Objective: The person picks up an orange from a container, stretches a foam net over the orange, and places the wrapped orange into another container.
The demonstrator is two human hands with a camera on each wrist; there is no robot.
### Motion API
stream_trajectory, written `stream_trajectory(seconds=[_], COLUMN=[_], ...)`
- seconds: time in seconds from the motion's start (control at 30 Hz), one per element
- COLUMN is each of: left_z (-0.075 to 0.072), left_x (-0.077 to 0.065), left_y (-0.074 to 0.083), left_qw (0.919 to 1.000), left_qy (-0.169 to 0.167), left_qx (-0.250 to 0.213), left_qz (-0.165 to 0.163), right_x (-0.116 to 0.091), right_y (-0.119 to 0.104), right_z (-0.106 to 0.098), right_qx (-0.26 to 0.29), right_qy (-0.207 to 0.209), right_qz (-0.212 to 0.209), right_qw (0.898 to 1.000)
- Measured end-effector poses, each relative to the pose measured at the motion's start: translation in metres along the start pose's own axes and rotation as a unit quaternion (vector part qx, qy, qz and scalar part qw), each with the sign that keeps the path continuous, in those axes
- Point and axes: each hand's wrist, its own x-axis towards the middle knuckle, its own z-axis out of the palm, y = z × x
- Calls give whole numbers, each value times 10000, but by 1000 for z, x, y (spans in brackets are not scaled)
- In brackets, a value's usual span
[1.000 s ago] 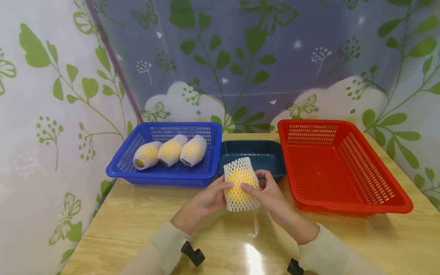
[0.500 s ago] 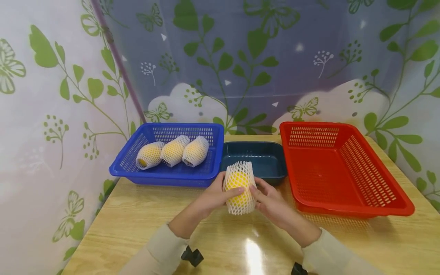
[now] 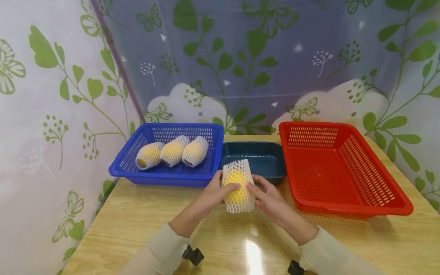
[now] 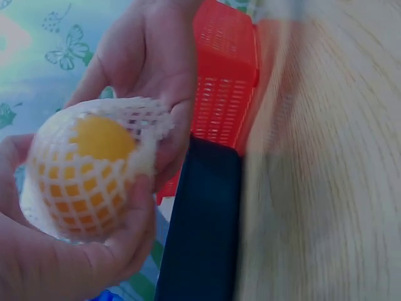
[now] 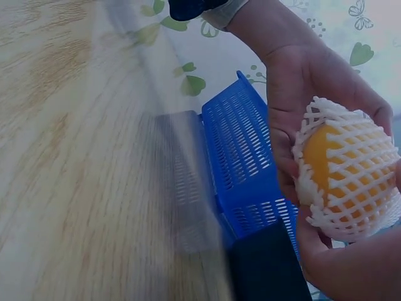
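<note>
In the head view, both hands hold a yellow fruit in a white foam net sleeve (image 3: 237,200) above the table's middle. My left hand (image 3: 210,194) grips its left side, the thumb lying across the front. On the right side, my right hand (image 3: 271,196) pinches the netting between thumb and fingers. The left wrist view shows bare skin of the yellow fruit (image 4: 103,138) at the sleeve's open end. From the right wrist camera, the netted fruit (image 5: 357,175) sits between both hands. Fingers behind the fruit are partly hidden.
A blue basket (image 3: 165,178) at the left holds 3 similar netted fruits (image 3: 173,151). Behind the hands stands a dark teal tray (image 3: 252,147). To the right is a large red basket (image 3: 319,175). All rest on a wooden table (image 3: 137,214), with patterned cloth behind.
The netted fruit has turned more upright and shifted slightly left between the hands. My left thumb now reaches farther across its front. The view also shifted a little; baskets and tray stay put.
</note>
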Motion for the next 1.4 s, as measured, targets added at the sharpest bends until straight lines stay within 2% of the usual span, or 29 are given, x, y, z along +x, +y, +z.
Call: stream_trajectory(seconds=[0.1,0.2,0.27,0.33,0.5,0.67,0.77,0.83,0.9,0.97,1.07,1.17,1.27,1.33,1.4], left_z=[-1,-6,-13,-22,-53,-88,-110,-122,-134,-146,-163,-176,-185,-189,-192], left_x=[0,0,1,1,5,14,20,24,27,31,36,40,43,45,45], left_y=[4,11,16,23,38,45,45,44,42,40,36,32,27,24,21], left_qw=[9979,9892,9839,9817,9828,9819,9835,9837,9825,9777,9649,9448,9168,8982,8779], left_qy=[58,107,148,219,524,990,1307,1528,1762,1979,2148,2092,1871,1593,1280], left_qx=[-642,-1441,-1717,-1780,-1551,-1364,-1022,-708,-201,421,1358,2367,3348,3888,4409], left_qz=[65,263,465,641,853,859,720,633,569,555,656,874,1109,1294,1358], right_x=[3,9,14,19,31,45,55,61,67,73,81,89,95,98,100], right_y=[-6,-13,-16,-17,-17,-17,-17,-17,-17,-17,-16,-14,-12,-12,-11], right_z=[3,8,12,16,31,43,49,53,57,60,64,66,68,69,70], right_qx=[264,575,654,543,-103,-1220,-1984,-2609,-3230,-3680,-4112,-4327,-4479,-4569,-4745], right_qy=[282,526,568,604,747,910,848,802,792,753,693,613,519,464,429], right_qz=[53,71,18,-63,-568,-1191,-1416,-1504,-1445,-1406,-1307,-1274,-1206,-1158,-1112], right_qw=[9992,9969,9962,9967,9955,9811,9661,9502,9319,9160,8994,8904,8844,8807,8722])
